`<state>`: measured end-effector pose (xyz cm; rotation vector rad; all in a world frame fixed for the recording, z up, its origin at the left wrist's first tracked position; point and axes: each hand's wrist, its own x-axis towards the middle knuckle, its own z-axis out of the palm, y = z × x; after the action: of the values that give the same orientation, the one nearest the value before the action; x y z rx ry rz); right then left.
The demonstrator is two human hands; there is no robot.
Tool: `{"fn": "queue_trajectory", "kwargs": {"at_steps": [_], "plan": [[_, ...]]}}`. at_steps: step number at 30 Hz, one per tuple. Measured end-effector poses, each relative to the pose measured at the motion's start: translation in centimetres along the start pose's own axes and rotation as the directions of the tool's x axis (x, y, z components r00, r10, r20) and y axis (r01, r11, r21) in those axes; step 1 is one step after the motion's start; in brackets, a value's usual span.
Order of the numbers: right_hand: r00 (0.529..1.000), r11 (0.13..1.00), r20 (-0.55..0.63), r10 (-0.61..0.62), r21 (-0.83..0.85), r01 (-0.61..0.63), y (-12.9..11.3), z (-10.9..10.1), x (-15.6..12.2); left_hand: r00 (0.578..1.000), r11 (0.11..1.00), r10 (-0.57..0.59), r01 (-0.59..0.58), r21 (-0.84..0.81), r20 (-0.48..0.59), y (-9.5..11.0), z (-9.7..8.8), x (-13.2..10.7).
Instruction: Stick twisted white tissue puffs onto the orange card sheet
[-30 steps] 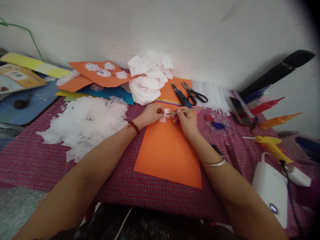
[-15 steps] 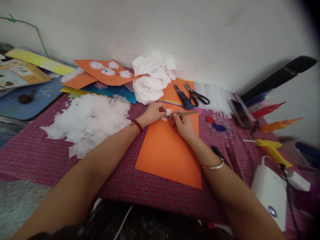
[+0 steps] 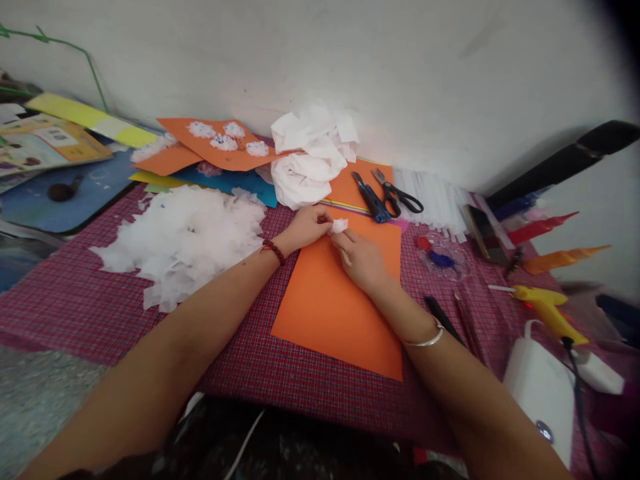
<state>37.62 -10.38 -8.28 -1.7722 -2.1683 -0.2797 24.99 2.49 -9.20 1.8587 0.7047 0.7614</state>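
Looking at a table (image 3: 260, 377) covered in red checked cloth (image 3: 65, 300). Carries an orange sheet (image 3: 335, 313) directly under the left grip (image 3: 308, 229) and right grip (image 3: 362, 260). Bears, left of the left grip, a heap of white paper pieces (image 3: 183, 233); beyond both, a stack of coloured sheets (image 3: 346, 187). Supports, right of the right grip, white strips (image 3: 431, 195), a yellow hot-glue gun (image 3: 546, 308) and a white device (image 3: 537, 380).

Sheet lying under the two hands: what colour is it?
Plain orange; the sheet shows best in the head view, where its near half is uncovered.
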Motion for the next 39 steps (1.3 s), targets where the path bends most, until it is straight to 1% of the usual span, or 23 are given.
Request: {"fn": "queue_trajectory", "kwargs": {"at_steps": [3, 5, 6, 8, 9, 10, 11, 12, 13, 14, 15, 17, 19, 20, 22, 24, 26, 28, 29, 31, 34, 37, 39], "plan": [[1.0, 0.999, 0.013, -0.024, -0.028, 0.024, -0.1, 0.1, 0.1, 1.0, 1.0, 0.022, -0.022, 0.0, 0.005, -0.4, 0.0, 0.1], [1.0, 1.0, 0.019, -0.007, 0.011, 0.006, -0.1, 0.1, 0.1, 1.0, 1.0, 0.022, -0.022, 0.016, 0.004, -0.3, 0.0, 0.0], [1.0, 0.997, 0.012, 0.012, 0.071, -0.013, 0.0, 0.2, 0.1, 1.0, 1.0, 0.014, -0.014, 0.022, 0.006, -0.1, 0.0, 0.0], [0.992, 0.949, -0.063, 0.111, 0.302, -0.087, 0.3, 0.2, 0.0, 1.0, 1.0, -0.008, 0.008, 0.023, 0.013, 0.3, 0.2, -0.2], [0.969, 0.876, -0.12, 0.216, 0.462, -0.138, 0.5, 0.2, 0.1, 1.0, 1.0, -0.017, 0.017, 0.016, 0.017, 0.4, 0.3, -0.3], [0.922, 0.758, -0.162, 0.35, 0.627, -0.178, 0.8, 0.3, 0.1, 1.0, 1.0, -0.025, 0.025, 0.004, 0.017, 0.5, 0.4, -0.3], [0.855, 0.606, -0.167, 0.491, 0.771, -0.197, 1.1, 0.3, 0.2, 0.999, 0.999, -0.034, 0.034, -0.011, 0.016, 0.5, 0.5, -0.3], [0.782, 0.445, -0.133, 0.609, 0.873, -0.198, 1.5, 0.4, 0.3, 0.999, 0.998, -0.05, 0.05, -0.034, 0.011, 0.5, 0.6, -0.3], [0.722, 0.301, -0.074, 0.688, 0.935, -0.191, 1.8, 0.5, 0.4, 0.997, 0.994, -0.076, 0.076, -0.075, -0.004, 0.5, 0.5, -0.2], [0.688, 0.186, -0.006, 0.726, 0.965, -0.188, 2.1, 0.7, 0.5, 0.993, 0.984, -0.116, 0.111, -0.138, -0.026, 0.6, 0.3, -0.1], [0.677, 0.105, 0.052, 0.734, 0.976, -0.19, 2.4, 0.8, 0.7, 0.984, 0.962, -0.171, 0.155, -0.227, -0.049, 0.8, 0.0, 0.1], [0.689, 0.028, 0.128, 0.713, 0.977, -0.21, 2.7, 1.0, 0.8, 0.955, 0.869, -0.286, 0.224, -0.441, -0.078, 1.6, -1.4, 0.6], [0.713, 0.016, 0.156, 0.684, 0.973, -0.229, 2.8, 1.1, 0.8, 0.936, 0.778, -0.34, 0.226, -0.587, -0.089, 2.9, -3.3, 1.2], [0.723, 0.023, 0.159, 0.672, 0.972, -0.234, 2.8, 1.1, 0.8, 0.94, 0.778, -0.323, 0.197, -0.597, -0.11, 3.7, -4.4, 1.5], [0.739, 0.041, 0.157, 0.655, 0.969, -0.242, 2.8, 1.1, 0.7, 0.955, 0.841, -0.271, 0.173, -0.512, -0.123, 5.2, -6.5, 1.7], [0.752, 0.062, 0.155, 0.641, 0.966, -0.252, 2.9, 1.2, 0.6, 0.968, 0.9, -0.244, 0.203, -0.385, -0.06, 6.4, -8.4, 1.1], [0.767, 0.088, 0.157, 0.622, 0.959, -0.268, 3.1, 1.4, 0.6, 0.972, 0.96, -0.226, 0.233, -0.157, 0.062, 7.3, -9.8, -0.6], [0.782, 0.112, 0.15, 0.605, 0.956, -0.27, 3.3, 1.7, 0.6, 0.955, 0.971, -0.209, 0.177, 0.162, 0.21, 7.8, -10.7, -3.3], [0.788, 0.118, 0.144, 0.599, 0.957, -0.265, 3.3, 1.8, 0.7, 0.938, 0.945, -0.201, 0.11, 0.308, 0.281, 7.8, -11.0, -4.9], [0.789, 0.119, 0.129, 0.6, 0.961, -0.248, 3.2, 2.0, 0.7, 0.915, 0.849, -0.203, -0.013, 0.528, 0.349, 7.6, -11.4, -7.9], [0.784, 0.11, 0.117, 0.61, 0.967, -0.231, 3.1, 2.0, 0.8, 0.938, 0.725, -0.148, -0.111, 0.679, 0.312, 6.2, -11.6, -11.1], [0.779, 0.106, 0.116, 0.616, 0.968, -0.227, 3.0, 1.9, 0.9, 0.976, 0.645, -0.098, -0.086, 0.759, 0.194, 4.4, -11.6, -12.3], [0.777, 0.106, 0.116, 0.619, 0.967, -0.23, 3.0, 1.8, 0.9, 0.992, 0.627, -0.075, -0.033, 0.778, 0.103, 3.6, -11.7, -12.5]]}}
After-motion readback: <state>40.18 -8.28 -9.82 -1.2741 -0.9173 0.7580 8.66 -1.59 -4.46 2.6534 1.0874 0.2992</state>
